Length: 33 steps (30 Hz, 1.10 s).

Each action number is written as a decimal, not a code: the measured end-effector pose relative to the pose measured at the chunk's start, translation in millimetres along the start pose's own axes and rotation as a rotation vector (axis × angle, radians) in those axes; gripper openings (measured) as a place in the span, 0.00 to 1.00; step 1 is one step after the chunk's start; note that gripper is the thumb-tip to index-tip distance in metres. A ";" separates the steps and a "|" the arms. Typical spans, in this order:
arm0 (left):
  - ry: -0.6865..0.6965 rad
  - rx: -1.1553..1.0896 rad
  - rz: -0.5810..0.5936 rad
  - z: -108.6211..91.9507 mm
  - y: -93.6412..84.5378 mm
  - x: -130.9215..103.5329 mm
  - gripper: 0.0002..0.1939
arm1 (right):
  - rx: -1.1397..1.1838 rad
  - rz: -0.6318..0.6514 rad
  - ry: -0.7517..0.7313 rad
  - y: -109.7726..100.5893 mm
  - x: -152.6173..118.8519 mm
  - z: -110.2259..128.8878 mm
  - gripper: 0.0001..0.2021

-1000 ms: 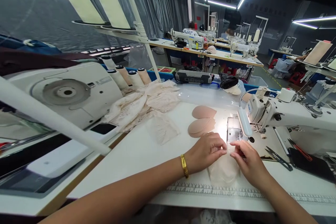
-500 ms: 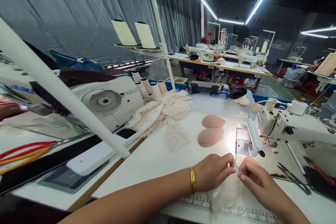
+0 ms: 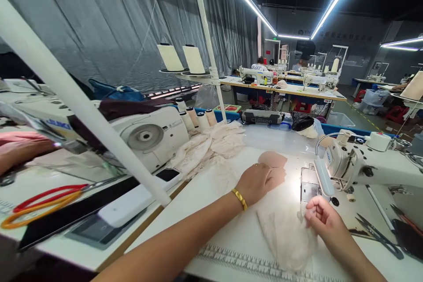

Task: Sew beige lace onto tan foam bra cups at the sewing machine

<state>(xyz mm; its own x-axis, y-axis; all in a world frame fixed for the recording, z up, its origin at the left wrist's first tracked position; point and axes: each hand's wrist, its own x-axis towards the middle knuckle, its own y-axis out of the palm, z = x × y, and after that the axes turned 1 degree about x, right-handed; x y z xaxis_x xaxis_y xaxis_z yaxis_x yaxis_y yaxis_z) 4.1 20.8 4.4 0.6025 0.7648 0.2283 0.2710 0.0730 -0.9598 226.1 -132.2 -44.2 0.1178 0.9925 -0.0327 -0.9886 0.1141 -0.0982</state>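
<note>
My left hand, with a gold bracelet on its wrist, lies over the lower beige bra cup on the white table. Its fingers rest on the cup, partly stretched, and cover much of it; the fingertips are partly hidden. Just beyond them lies the upper beige bra cup. My right hand pinches the upper edge of a sheer cream lace piece, which spreads over the table toward me. The sewing machine stands by the right hand, its lamp shining on the needle plate.
Thread snips lie on the right. A printed ruler strip runs along the front edge. Crumpled lace and thread cones sit at the back left. A white pole crosses the left side. Another person's hand is at the far left.
My left hand has let go of the lace and moved up and left onto the lower bra cup. The right hand still pinches the lace, which now lies more spread out. The view has shifted slightly.
</note>
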 end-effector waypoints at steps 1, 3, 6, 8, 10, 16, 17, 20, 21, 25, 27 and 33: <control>0.006 0.008 0.001 -0.5 0.8 0.5 0.10 | 0.024 -0.016 0.008 0.5 0.3 0.8 0.19; 0.015 0.017 -0.008 -1.4 2.3 1.3 0.13 | 0.069 -0.028 0.023 0.7 0.6 3.4 0.20; 0.014 0.011 -0.040 -0.4 0.6 4.2 0.15 | 0.107 -0.004 0.025 -0.6 0.5 8.8 0.20; 0.014 0.006 -0.088 -0.7 -6.1 5.6 0.16 | 0.123 0.009 0.028 -1.8 0.2 12.1 0.19; 0.030 -0.041 -0.223 -5.4 -18.2 3.5 0.16 | 0.133 0.017 0.039 -2.6 -0.5 14.8 0.18; 0.073 -0.513 0.057 -46.7 -47.7 -28.8 0.11 | 0.114 0.020 0.048 -4.9 -2.8 21.0 0.18; 0.076 -0.562 0.168 -53.3 -46.1 -34.1 0.10 | 0.124 0.025 0.030 -5.2 -3.3 21.4 0.19; 0.059 -0.586 0.303 -65.8 -32.3 -43.0 0.09 | 0.122 0.041 -0.015 -4.5 -5.9 20.4 0.20; 0.060 -0.559 0.288 -67.9 -26.9 -43.5 0.08 | 0.099 0.039 -0.028 -3.8 -7.4 19.5 0.19; 0.283 -0.547 0.109 -71.8 -14.2 -36.5 0.16 | -0.085 0.022 -0.172 -1.0 -17.0 14.5 0.14; 0.430 -0.621 0.192 -72.1 -14.5 -29.9 0.31 | -0.215 0.048 -0.287 -1.5 -22.5 13.0 0.11; 0.331 -0.557 0.550 -61.4 -22.6 -16.5 0.11 | -0.533 -0.258 -0.604 -7.1 -36.4 20.2 0.11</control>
<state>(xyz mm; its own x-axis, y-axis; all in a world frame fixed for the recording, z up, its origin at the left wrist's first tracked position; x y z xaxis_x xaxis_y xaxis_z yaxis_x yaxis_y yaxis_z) 34.1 -32.8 32.4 0.9216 0.3664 -0.1278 0.1534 -0.6464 -0.7474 226.8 -168.3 -22.2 0.1139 0.8085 0.5774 -0.7429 0.4552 -0.4908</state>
